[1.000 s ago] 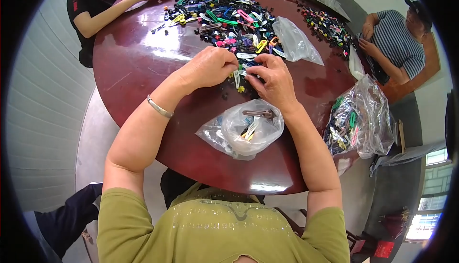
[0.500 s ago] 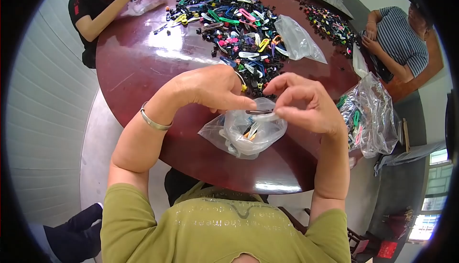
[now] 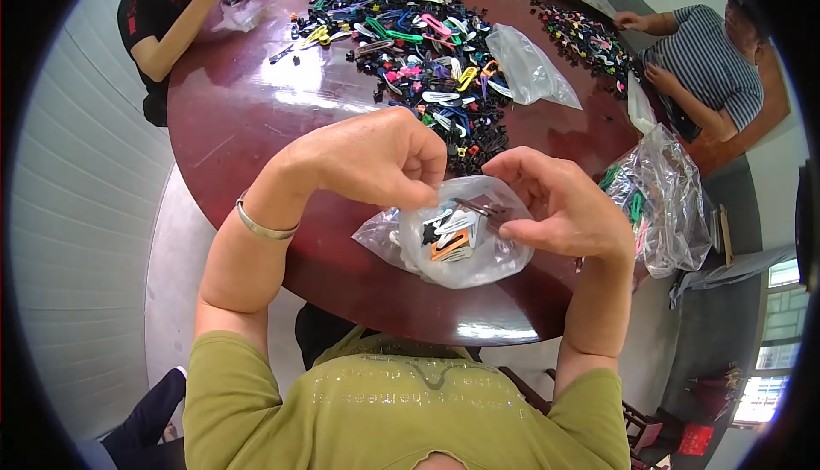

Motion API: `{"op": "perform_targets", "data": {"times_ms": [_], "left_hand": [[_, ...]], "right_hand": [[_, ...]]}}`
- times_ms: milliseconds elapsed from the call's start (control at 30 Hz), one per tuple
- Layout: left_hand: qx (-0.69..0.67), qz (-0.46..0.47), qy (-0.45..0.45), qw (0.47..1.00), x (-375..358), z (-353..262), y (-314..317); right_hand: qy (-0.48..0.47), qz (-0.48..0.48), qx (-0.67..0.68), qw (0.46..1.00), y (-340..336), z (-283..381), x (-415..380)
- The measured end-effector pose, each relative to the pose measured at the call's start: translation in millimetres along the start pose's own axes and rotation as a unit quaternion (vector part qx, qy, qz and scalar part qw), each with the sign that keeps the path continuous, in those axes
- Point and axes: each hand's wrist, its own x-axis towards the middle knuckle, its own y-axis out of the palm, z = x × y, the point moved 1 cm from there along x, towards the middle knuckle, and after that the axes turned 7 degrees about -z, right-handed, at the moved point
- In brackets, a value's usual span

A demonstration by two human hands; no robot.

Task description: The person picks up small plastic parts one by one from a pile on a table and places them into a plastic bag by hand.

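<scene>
A clear plastic bag (image 3: 478, 274) stands open near the table's front edge, with white, black and orange hair clips (image 3: 450, 235) inside. My left hand (image 3: 389, 163) pinches the bag's rim on its left side, thumb and fingers closed. At the right side of the bag is my right hand (image 3: 564, 205), its thumb and fingers apart round the rim. Dark clips (image 3: 478, 208) lie at the bag's mouth between the two hands, close to my right thumb; no finger visibly grips them.
Behind my hands a large pile of hair clips (image 3: 427, 39) spreads over the dark red table (image 3: 231, 137). An empty plastic bag (image 3: 534, 69) lies beside it. A filled bag (image 3: 670, 214) is at the right. Two people sit across, at left and right.
The bag's mouth has opened wider, showing more clips. My right hand has moved slightly right and down, its fingers further from the dark clips. The person at right has stretched out a hand.
</scene>
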Motion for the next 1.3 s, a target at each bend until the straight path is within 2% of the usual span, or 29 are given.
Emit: {"op": "perform_targets", "data": {"times_ms": [167,267,300,400,467,567,667,700,800,833,933,967,1067,1100,1200,1300], "left_hand": [[-0.089,0.029,0.022,0.995,-10.7,-10.6,-5.9],[-0.100,0.039,0.019,0.994,-9.7,-11.9,-6.3],[-0.116,0.042,0.021,0.992,-9.7,-10.7,-6.4],[-0.146,0.042,0.032,0.988,-7.8,-2.7,-6.1],[-0.141,0.032,0.043,0.988,-3.1,6.1,-5.8],[-0.094,0.120,-0.066,0.986,1.8,7.7,-10.4],[-0.109,0.158,-0.059,0.980,3.8,8.1,-9.1],[-0.110,0.148,-0.052,0.981,1.8,5.4,-10.7],[-0.143,0.018,-0.075,0.987,2.6,6.6,-19.1],[-0.137,-0.061,-0.078,0.986,4.5,8.2,-19.7],[-0.049,-0.233,-0.019,0.971,19.7,36.4,-23.1],[0.071,-0.286,-0.009,0.956,24.7,47.3,-24.6],[0.266,-0.312,0.039,0.911,29.0,69.4,-22.4],[0.271,-0.290,-0.020,0.918,29.0,64.5,-21.9],[0.348,-0.330,0.019,0.877,29.7,71.2,-14.8],[0.384,-0.326,0.024,0.863,31.8,77.7,-10.6]], "right_hand": [[-0.004,-0.032,0.197,0.980,5.3,22.5,-11.8],[0.067,-0.035,0.006,0.997,-4.1,24.7,-8.4],[0.049,-0.005,0.101,0.994,-3.4,20.5,-9.9],[0.031,-0.042,0.231,0.971,2.6,24.1,-11.0],[0.041,-0.034,0.216,0.975,1.3,13.1,-3.5],[0.062,0.006,0.172,0.983,-14.4,0.4,9.2],[0.120,-0.044,0.160,0.979,-21.7,-23.5,23.2],[0.134,-0.114,0.163,0.971,-15.0,-36.2,31.8],[-0.024,-0.243,-0.054,0.968,6.0,-79.3,52.5],[-0.036,-0.256,-0.110,0.960,10.1,-80.4,55.0],[-0.058,-0.272,-0.207,0.938,21.3,-76.6,65.4],[-0.080,-0.293,-0.238,0.923,26.7,-73.6,67.6],[-0.117,-0.300,-0.292,0.901,32.5,-74.8,70.1],[-0.111,-0.295,-0.284,0.906,32.9,-74.3,69.7],[-0.100,-0.287,-0.264,0.915,32.7,-73.0,70.1],[-0.094,-0.297,-0.243,0.919,32.5,-75.6,71.1]]}}
